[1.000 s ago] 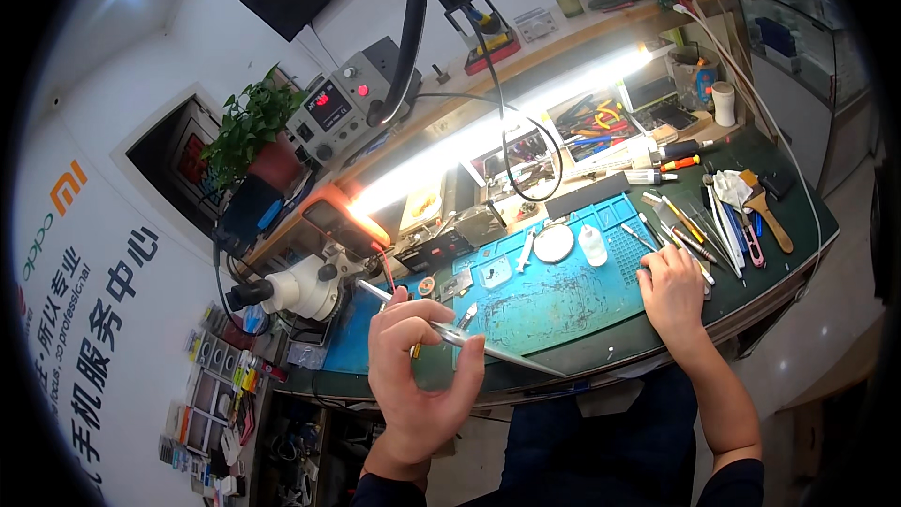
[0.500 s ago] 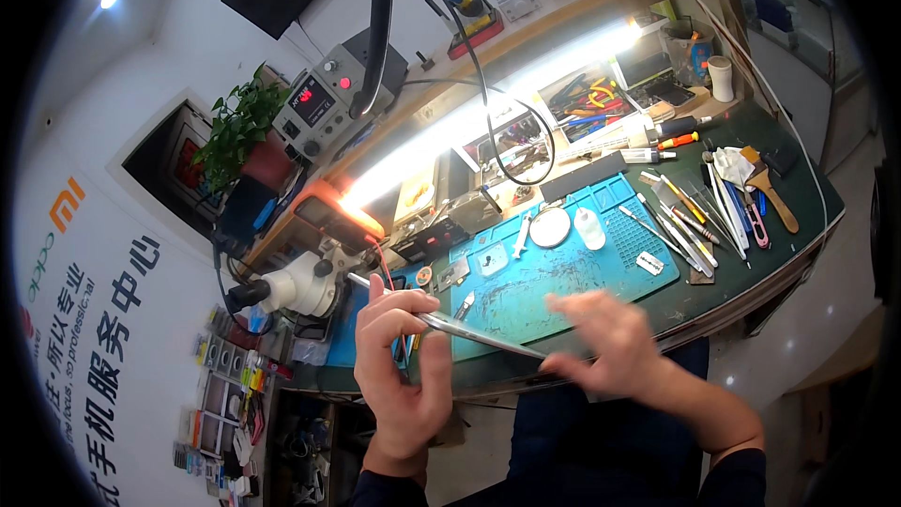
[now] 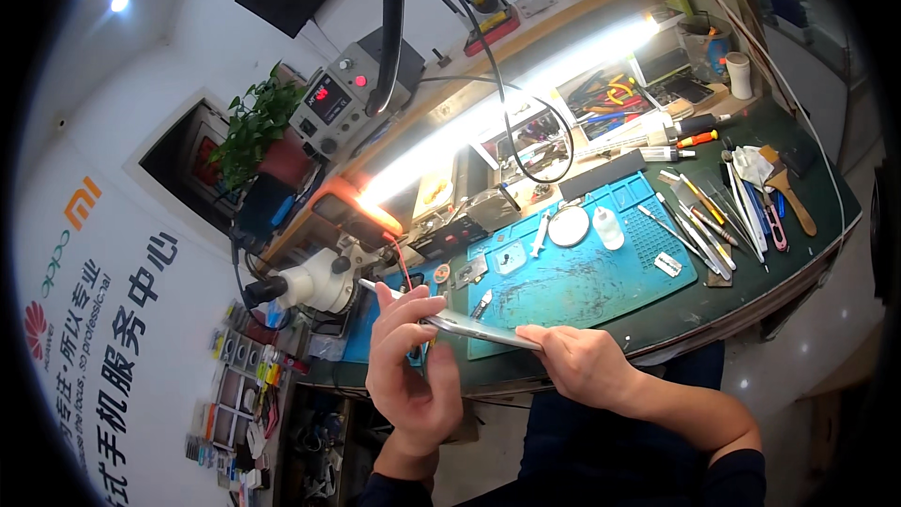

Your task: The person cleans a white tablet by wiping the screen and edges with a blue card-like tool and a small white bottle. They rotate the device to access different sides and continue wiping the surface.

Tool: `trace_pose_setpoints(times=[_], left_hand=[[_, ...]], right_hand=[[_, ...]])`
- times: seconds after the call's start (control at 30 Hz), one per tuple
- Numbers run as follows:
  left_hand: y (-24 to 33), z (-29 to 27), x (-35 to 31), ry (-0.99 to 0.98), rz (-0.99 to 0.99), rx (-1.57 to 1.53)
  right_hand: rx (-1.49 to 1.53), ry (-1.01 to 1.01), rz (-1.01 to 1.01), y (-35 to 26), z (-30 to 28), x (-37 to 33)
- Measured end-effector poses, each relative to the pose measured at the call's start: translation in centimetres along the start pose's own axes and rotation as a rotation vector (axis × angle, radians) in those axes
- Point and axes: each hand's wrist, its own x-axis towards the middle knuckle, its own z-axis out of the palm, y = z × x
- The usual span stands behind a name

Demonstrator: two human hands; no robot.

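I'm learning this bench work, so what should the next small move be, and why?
Probably tilt the slim device flatter toward the eyes: it appears almost edge-on, so its broad face barely shows, and the left hand holding it with the right hand at its right end could steer the turn.

White wall (image 3: pixel 103 141) has big black lettering (image 3: pixel 131 343), tube light (image 3: pixel 554 84) glares under the wooden shelf (image 3: pixel 591 14), and floor (image 3: pixel 788 347) looks kinda shiny
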Motion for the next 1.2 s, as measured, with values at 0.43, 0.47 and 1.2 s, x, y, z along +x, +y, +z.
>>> trace_pose_setpoints(times=[0.43, 0.47, 1.2], left_hand=[[0.3, -0.3, 0.5, 0.010, -0.042, -0.053], [0.3, -0.2, 0.6, 0.007, -0.037, -0.030], [1.5, -1.3, 2.5, -0.126, 0.135, 0.307]], right_hand=[[-0.011, -0.011, -0.001, 0.0, 0.3, -0.1], [-0.011, -0.004, -0.008, 0.1, 0.3, -0.1], [0.023, 0.052, -0.031, 0.2, 0.3, 0.1]])
